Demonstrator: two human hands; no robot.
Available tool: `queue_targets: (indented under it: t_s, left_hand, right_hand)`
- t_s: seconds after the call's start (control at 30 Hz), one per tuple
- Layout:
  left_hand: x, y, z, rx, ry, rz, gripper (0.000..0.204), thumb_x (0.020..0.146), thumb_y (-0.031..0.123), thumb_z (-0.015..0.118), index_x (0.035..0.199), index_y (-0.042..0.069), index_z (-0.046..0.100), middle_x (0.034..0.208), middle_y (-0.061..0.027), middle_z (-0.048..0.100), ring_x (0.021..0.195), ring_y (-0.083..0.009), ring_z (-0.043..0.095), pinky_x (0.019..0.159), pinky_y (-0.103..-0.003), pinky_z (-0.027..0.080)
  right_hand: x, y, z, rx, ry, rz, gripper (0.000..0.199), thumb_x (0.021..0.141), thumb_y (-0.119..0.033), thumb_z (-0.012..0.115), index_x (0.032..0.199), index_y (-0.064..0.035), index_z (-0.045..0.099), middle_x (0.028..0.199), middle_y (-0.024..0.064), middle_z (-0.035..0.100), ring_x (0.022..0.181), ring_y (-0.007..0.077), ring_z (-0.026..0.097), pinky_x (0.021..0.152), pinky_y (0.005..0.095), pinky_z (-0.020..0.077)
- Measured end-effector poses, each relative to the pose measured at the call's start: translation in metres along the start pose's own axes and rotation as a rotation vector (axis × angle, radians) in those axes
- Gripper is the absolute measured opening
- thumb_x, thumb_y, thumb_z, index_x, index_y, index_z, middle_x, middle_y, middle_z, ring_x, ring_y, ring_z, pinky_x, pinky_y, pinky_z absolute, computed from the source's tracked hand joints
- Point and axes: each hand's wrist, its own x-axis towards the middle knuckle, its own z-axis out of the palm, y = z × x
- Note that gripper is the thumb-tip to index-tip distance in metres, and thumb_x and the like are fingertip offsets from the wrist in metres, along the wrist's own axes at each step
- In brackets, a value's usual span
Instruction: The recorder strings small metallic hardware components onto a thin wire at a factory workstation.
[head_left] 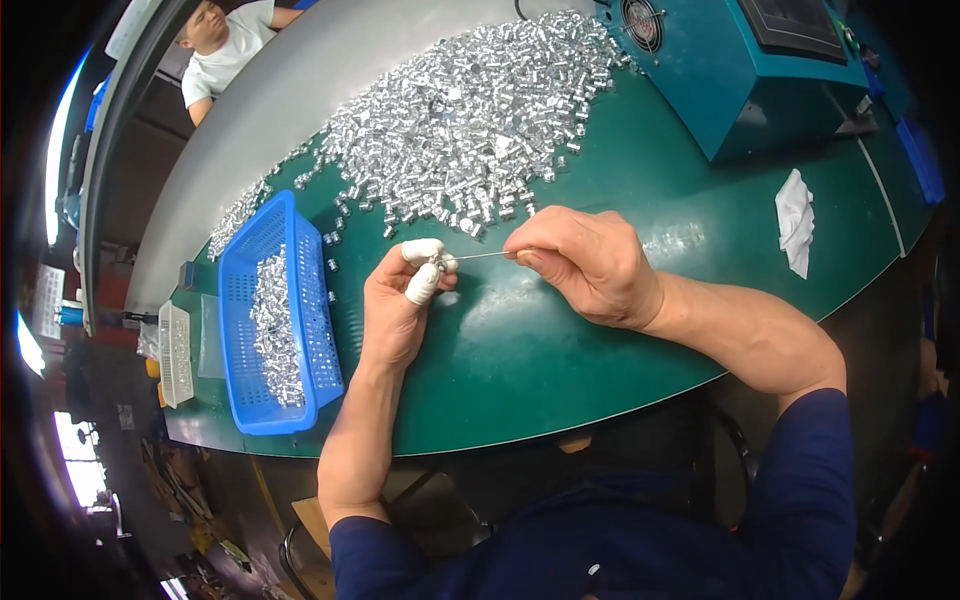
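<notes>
While the left hand [400, 300] pinches a small silver metal part [438, 264] between thumb and forefinger, both capped in white finger cots [424, 283], the remaining fingers curl loosely toward the palm. The right hand [585, 265] is closed in a fine pinch on a thin metal pin [480, 256], which lies level and points left, its tip meeting the small part (whether it goes inside, I cannot tell). Both hands hover just over the green surface [560, 350], near its middle.

Left of the hands sits a blue plastic basket [322, 330] with a perforated wall, holding a strip-shaped heap of finished silver parts [273, 325]. Beyond the hands, a broad loose pile of silver parts [470, 120] spreads across the surface toward the far edge. A small clear plastic box [174, 352] lies beside the basket, at the left edge.

At the far right stands a teal machine housing [760, 90] with a round fan grille. A crumpled white cloth [794, 220] lies on the surface to the right, well apart from the hands. Another person in a white shirt [225, 55] sits across the surface.
</notes>
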Motion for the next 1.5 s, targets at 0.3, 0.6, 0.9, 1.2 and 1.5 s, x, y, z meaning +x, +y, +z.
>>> queue_targets:
  t_s: [0.3, 0.6, 0.9, 1.2, 1.5]
  left_hand:
    - [-0.003, 0.003, 0.006, 0.045, 0.006, 0.028, 0.022, 0.093, 0.007, 0.070, 0.114, 0.004, 0.066, 0.101, -0.0082, 0.070, 0.086, -0.0146, 0.066, 0.076, -0.029, 0.057]
    - [-0.001, 0.003, 0.015, 0.217, 0.093, 0.105, 0.021, 0.090, 0.001, 0.071, 0.111, 0.003, 0.066, 0.100, -0.0081, 0.070, 0.088, -0.0149, 0.067, 0.072, -0.028, 0.059]
    - [-0.007, 0.003, 0.014, 0.368, 0.129, 0.162, 0.021, 0.093, 0.003, 0.068, 0.114, -0.002, 0.066, 0.102, -0.0094, 0.071, 0.091, -0.0164, 0.068, 0.078, -0.030, 0.058]
    - [-0.009, 0.011, 0.014, 0.298, 0.087, 0.148, 0.023, 0.096, 0.008, 0.066, 0.115, -0.003, 0.066, 0.101, -0.0102, 0.071, 0.088, -0.0165, 0.066, 0.083, -0.029, 0.053]
    - [-0.008, 0.012, 0.017, 0.272, 0.101, 0.096, 0.018, 0.090, 0.001, 0.070, 0.107, -0.001, 0.067, 0.099, -0.0095, 0.072, 0.089, -0.0163, 0.068, 0.084, -0.030, 0.054]
  right_hand:
    - [-0.001, 0.002, 0.000, -0.009, -0.020, -0.005, 0.015, 0.087, 0.002, 0.070, 0.101, 0.0002, 0.065, 0.087, 0.0107, 0.069, 0.072, 0.0259, 0.069, 0.057, 0.0322, 0.0542]
    - [0.001, -0.009, -0.008, -0.204, -0.128, -0.143, 0.017, 0.077, 0.002, 0.075, 0.093, -0.0019, 0.068, 0.083, 0.0079, 0.070, 0.069, 0.0230, 0.070, 0.056, 0.0326, 0.0543]
    - [-0.004, -0.003, 0.001, -0.036, 0.028, 0.255, 0.005, 0.090, -0.009, 0.069, 0.091, -0.0042, 0.068, 0.080, 0.0132, 0.068, 0.069, 0.0320, 0.067, 0.058, 0.0388, 0.0514]
    - [0.001, -0.005, -0.002, 0.016, -0.012, 0.289, 0.007, 0.093, -0.008, 0.068, 0.096, -0.0014, 0.070, 0.081, 0.0113, 0.071, 0.070, 0.0248, 0.071, 0.060, 0.0322, 0.0543]
    - [0.008, -0.011, -0.009, -0.180, -0.089, -0.110, 0.010, 0.084, -0.002, 0.073, 0.093, -0.0043, 0.069, 0.081, 0.0101, 0.070, 0.067, 0.0266, 0.069, 0.055, 0.0350, 0.0536]
